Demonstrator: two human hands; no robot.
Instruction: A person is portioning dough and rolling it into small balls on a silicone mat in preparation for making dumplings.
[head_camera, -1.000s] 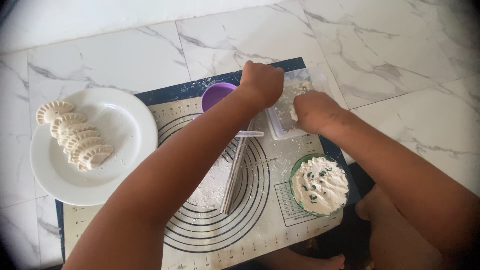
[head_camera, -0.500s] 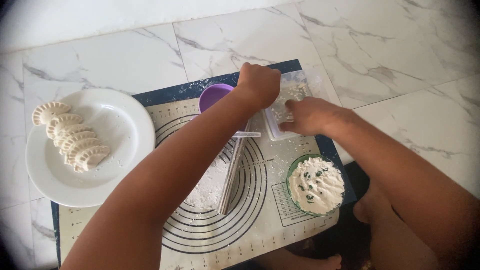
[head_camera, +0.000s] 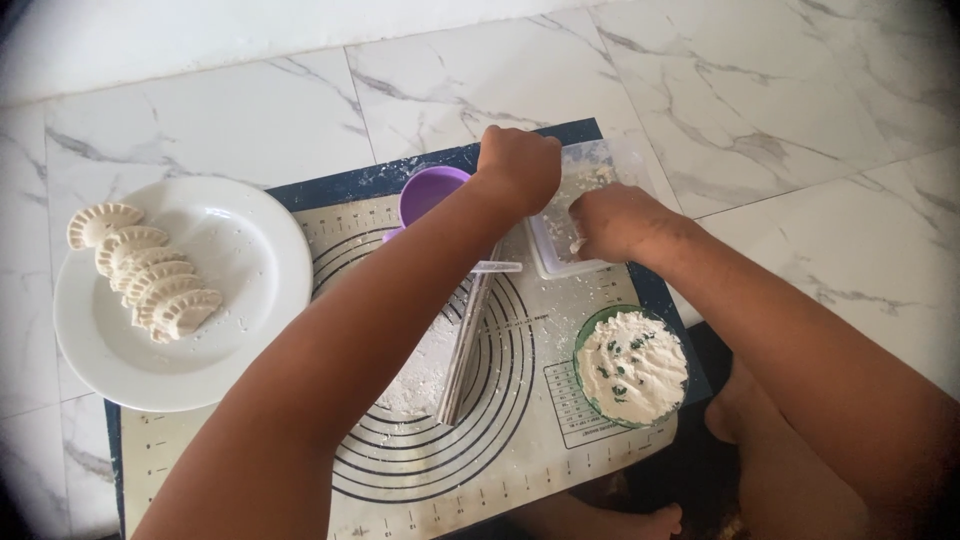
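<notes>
My left hand (head_camera: 518, 165) is closed in a fist at the left rim of a clear plastic container (head_camera: 590, 160), which stands at the far edge of the baking mat (head_camera: 560, 470); it seems to grip that rim. My right hand (head_camera: 612, 222) reaches into the same container with its fingers curled down, pinching a small white bit of dough (head_camera: 575, 244). A purple dumpling mould (head_camera: 428, 192) lies just left of my left hand. Under my left forearm a clear rolling pin (head_camera: 462, 350) lies on a floured patch of the mat.
A green bowl (head_camera: 580, 350) of white filling with green flecks sits on the mat's right side. A white plate (head_camera: 240, 250) on the left carries several folded dumplings (head_camera: 145, 275). White marble floor tiles surround the mat. My bare foot (head_camera: 650, 522) shows at the bottom edge.
My right hand has moved left and down from the container's right side into its front part. My left hand has stayed at the rim.
</notes>
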